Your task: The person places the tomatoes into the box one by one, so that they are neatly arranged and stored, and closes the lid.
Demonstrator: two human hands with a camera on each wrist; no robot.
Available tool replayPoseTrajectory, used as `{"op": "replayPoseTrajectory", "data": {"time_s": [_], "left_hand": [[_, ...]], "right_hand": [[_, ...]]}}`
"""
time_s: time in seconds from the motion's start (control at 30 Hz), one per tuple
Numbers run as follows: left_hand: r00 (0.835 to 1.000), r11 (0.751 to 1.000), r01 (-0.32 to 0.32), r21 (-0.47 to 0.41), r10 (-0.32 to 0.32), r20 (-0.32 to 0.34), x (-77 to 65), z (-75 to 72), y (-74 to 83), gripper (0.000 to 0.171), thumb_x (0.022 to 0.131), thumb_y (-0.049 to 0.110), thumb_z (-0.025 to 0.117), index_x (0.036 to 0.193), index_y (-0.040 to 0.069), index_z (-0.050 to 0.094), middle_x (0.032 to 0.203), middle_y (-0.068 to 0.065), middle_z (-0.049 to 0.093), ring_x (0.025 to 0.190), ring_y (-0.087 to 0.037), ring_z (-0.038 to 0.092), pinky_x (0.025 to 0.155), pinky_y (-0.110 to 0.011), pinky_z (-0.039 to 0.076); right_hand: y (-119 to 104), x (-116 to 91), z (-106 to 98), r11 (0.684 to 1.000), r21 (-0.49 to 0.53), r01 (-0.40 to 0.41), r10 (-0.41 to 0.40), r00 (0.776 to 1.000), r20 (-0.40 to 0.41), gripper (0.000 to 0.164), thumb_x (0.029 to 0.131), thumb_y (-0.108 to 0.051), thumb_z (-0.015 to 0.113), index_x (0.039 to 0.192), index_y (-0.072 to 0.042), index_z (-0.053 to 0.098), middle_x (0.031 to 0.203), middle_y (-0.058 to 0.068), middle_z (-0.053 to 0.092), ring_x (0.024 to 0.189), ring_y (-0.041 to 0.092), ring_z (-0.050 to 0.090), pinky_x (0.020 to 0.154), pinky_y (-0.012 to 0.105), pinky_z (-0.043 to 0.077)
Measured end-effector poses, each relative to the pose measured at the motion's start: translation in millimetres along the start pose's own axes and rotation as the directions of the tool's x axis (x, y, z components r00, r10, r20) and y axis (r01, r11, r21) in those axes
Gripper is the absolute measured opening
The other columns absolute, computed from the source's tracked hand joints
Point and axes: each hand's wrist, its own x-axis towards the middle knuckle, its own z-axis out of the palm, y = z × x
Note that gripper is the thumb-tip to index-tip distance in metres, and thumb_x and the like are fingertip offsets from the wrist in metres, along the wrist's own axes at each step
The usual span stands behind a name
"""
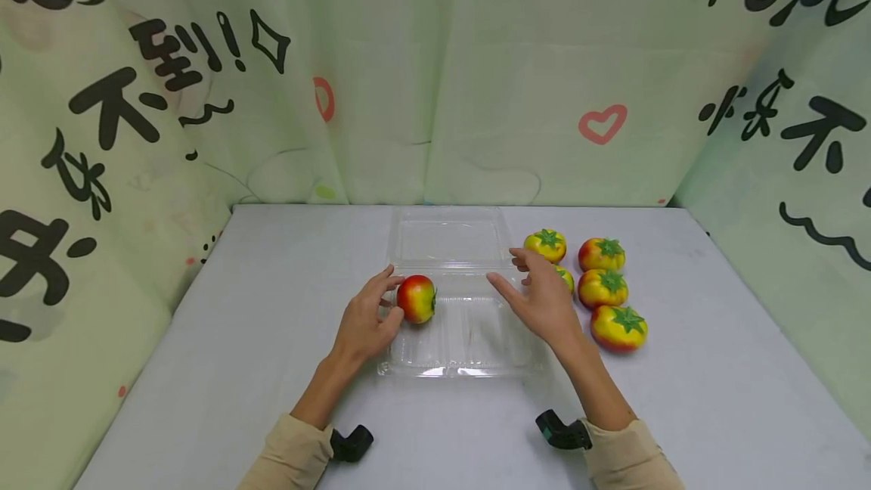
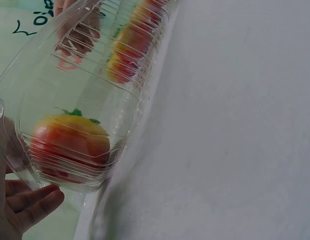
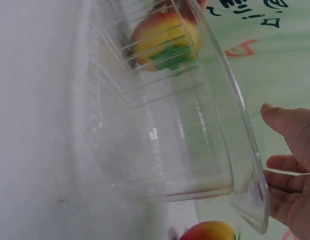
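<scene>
A clear plastic clamshell box (image 1: 469, 370) lies on the table with its lid (image 1: 445, 242) folded back. One red-and-yellow tomato (image 1: 416, 299) sits in the left part of its base, its green leafy top facing right. My left hand (image 1: 370, 321) is at that tomato's left side; in the left wrist view its fingers (image 2: 37, 207) are loosely extended by the box wall, not wrapped round the fruit. Over the box's right edge, my right hand (image 1: 542, 297) has thumb and fingers spread, with nothing between them. In the right wrist view its fingers (image 3: 287, 181) are beside the clear rim.
Several more tomatoes (image 1: 602, 289) stand in two rows right of the box, one partly hidden behind my right hand. The white table (image 1: 721, 369) runs back to a green printed curtain (image 1: 517, 74). Black wrist cameras (image 1: 351, 445) sit by both sleeves.
</scene>
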Motion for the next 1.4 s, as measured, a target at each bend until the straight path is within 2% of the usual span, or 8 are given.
{"op": "replayPoseTrajectory", "data": {"time_s": [0.27, 0.47, 0.8, 1.07, 1.2, 1.4], "left_hand": [[1.0, 1.0, 0.012, 0.017, -0.012, 0.003, 0.0, -1.9, 2.6, 0.046, 0.084, 0.003, 0.061, 0.129, -0.002, 0.065, 0.148, -0.026, 0.053, 0.1, -0.034, 0.073, 0.075, -0.04, 0.064], [1.0, 1.0, 0.012, 0.016, -0.012, 0.007, -0.3, -1.6, 2.5, 0.046, 0.084, 0.003, 0.061, 0.129, -0.002, 0.065, 0.148, -0.026, 0.053, 0.103, -0.034, 0.072, 0.076, -0.04, 0.064], [1.0, 1.0, 0.006, 0.015, -0.006, -0.004, -0.4, -1.5, 2.4, 0.045, 0.084, 0.002, 0.061, 0.128, -0.003, 0.065, 0.147, -0.027, 0.053, 0.103, -0.036, 0.072, 0.076, -0.043, 0.063], [1.0, 1.0, 0.011, 0.024, -0.011, -0.002, 0.1, -1.2, 2.2, 0.045, 0.084, 0.002, 0.061, 0.129, -0.002, 0.065, 0.148, -0.026, 0.053, 0.1, -0.034, 0.073, 0.075, -0.041, 0.064], [1.0, 0.999, 0.022, 0.029, -0.022, -0.002, -0.1, -2.3, 3.2, 0.045, 0.084, 0.003, 0.062, 0.129, -0.001, 0.066, 0.148, -0.025, 0.053, 0.099, -0.033, 0.073, 0.075, -0.039, 0.064], [1.0, 1.0, 0.025, 0.018, -0.026, 0.005, 0.0, -1.7, 1.8, 0.045, 0.084, 0.002, 0.061, 0.129, -0.001, 0.066, 0.148, -0.025, 0.053, 0.1, -0.033, 0.072, 0.075, -0.037, 0.064]], "right_hand": [[11, 0, -9, 0.999, -0.031, -0.029, 0.029, 0.999, -0.015, 0.054, 0.097, -0.027, 0.07, 0.138, 0.005, 0.055, 0.131, 0.025, 0.064, 0.117, 0.04, 0.062, 0.098, 0.053, 0.055], [20, 3, -16, 0.997, -0.081, -0.009, 0.007, 1.0, -0.023, 0.049, 0.097, -0.025, 0.069, 0.134, 0.006, 0.057, 0.129, 0.025, 0.063, 0.115, 0.04, 0.061, 0.099, 0.054, 0.054], [35, 3, -23, 0.993, -0.112, -0.033, 0.035, 0.999, 0.015, 0.053, 0.097, -0.023, 0.068, 0.14, 0.004, 0.053, 0.138, 0.026, 0.056, 0.126, 0.043, 0.053, 0.108, 0.06, 0.046], [43, 3, -27, 0.99, -0.134, -0.052, 0.058, 0.998, 0.041, 0.053, 0.097, -0.024, 0.067, 0.139, 0.006, 0.053, 0.136, 0.028, 0.056, 0.122, 0.044, 0.052, 0.107, 0.062, 0.045], [48, 3, -28, 0.987, -0.153, -0.053, 0.061, 0.997, 0.051, 0.051, 0.097, -0.024, 0.066, 0.137, 0.006, 0.055, 0.132, 0.028, 0.057, 0.115, 0.043, 0.051, 0.103, 0.06, 0.047], [55, 3, -28, 0.987, -0.154, -0.048, 0.054, 0.998, 0.036, 0.05, 0.093, -0.022, 0.073, 0.132, 0.006, 0.058, 0.127, 0.028, 0.056, 0.113, 0.042, 0.049, 0.101, 0.059, 0.047]]}}
